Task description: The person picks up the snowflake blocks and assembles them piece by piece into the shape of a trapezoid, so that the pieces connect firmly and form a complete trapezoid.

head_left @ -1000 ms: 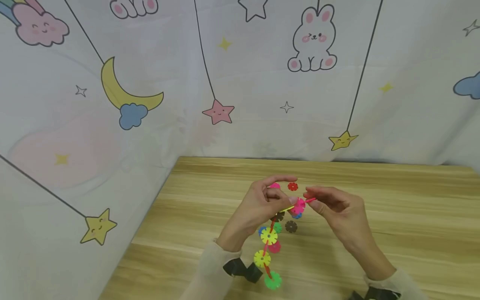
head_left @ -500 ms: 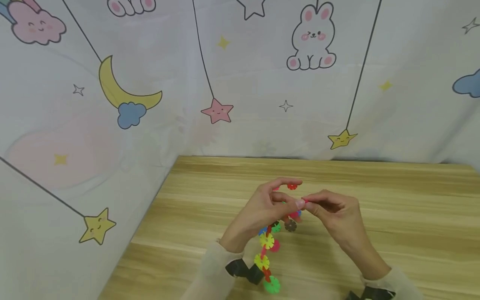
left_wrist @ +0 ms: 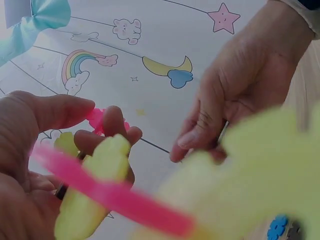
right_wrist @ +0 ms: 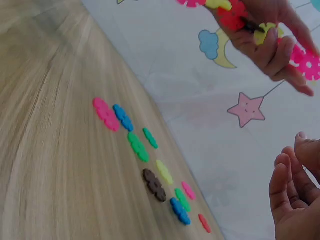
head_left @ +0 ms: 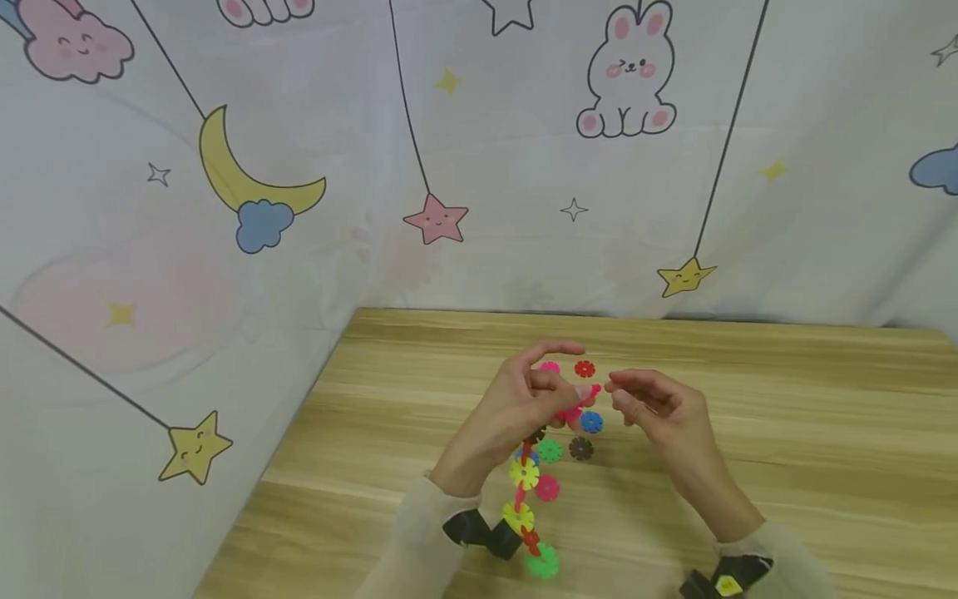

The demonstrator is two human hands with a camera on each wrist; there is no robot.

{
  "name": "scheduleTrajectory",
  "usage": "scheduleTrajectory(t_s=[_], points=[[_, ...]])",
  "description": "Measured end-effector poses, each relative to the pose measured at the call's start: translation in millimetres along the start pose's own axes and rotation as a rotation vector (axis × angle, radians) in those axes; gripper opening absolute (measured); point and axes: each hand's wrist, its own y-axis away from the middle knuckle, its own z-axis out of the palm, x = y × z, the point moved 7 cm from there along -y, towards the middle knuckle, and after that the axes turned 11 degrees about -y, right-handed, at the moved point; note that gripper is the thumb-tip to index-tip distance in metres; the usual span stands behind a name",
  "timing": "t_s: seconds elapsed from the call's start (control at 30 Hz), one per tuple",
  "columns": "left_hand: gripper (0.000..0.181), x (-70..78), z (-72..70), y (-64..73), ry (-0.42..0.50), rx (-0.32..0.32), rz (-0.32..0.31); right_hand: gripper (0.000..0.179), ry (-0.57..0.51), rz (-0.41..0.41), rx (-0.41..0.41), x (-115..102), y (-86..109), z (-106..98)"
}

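Observation:
In the head view my left hand (head_left: 516,408) pinches a pink notched disc (head_left: 593,391) between thumb and fingers. From that hand a chain of interlocked snowflake discs hangs toward the front, with yellow discs (head_left: 525,474), red and pink links, and a green disc (head_left: 542,561) at its low end. The right wrist view shows the pink disc (right_wrist: 307,62) face on beside the left fingers. Apart from it, just to the right, my right hand (head_left: 669,416) has loosely bent fingers with nothing visible between them. Chain discs blur close to the left wrist camera.
Loose discs lie on the wooden table (head_left: 808,433) beneath the hands: red (head_left: 585,368), blue (head_left: 591,422), brown (head_left: 580,449), green (head_left: 550,451) and several others. A white cloth with printed cartoons (head_left: 516,166) hangs behind and at the left.
My right fingers pinched a pinkish disc edge, met the left fingertips, then let go and drew back right. The left hand has kept hold of the pink disc, rising slightly.

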Motion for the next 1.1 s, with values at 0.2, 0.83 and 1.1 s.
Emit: scheduleTrajectory(t_s=[0.2,0.83,1.1], points=[[0.045,2.1,-2.5,0.0,0.068,0.026,0.018,0.034,0.111,0.096,-0.003,35.9,-8.3,-7.8],[0.039,-0.6,-1.2,-2.9,0.067,0.052,0.048,0.031,0.464,0.094,-0.085,75.6,-11.5,-4.6],[0.031,0.1,-0.7,-2.9,0.028,0.065,0.068,0.036,0.482,0.043,-0.101,72.2,-9.2,2.1]])
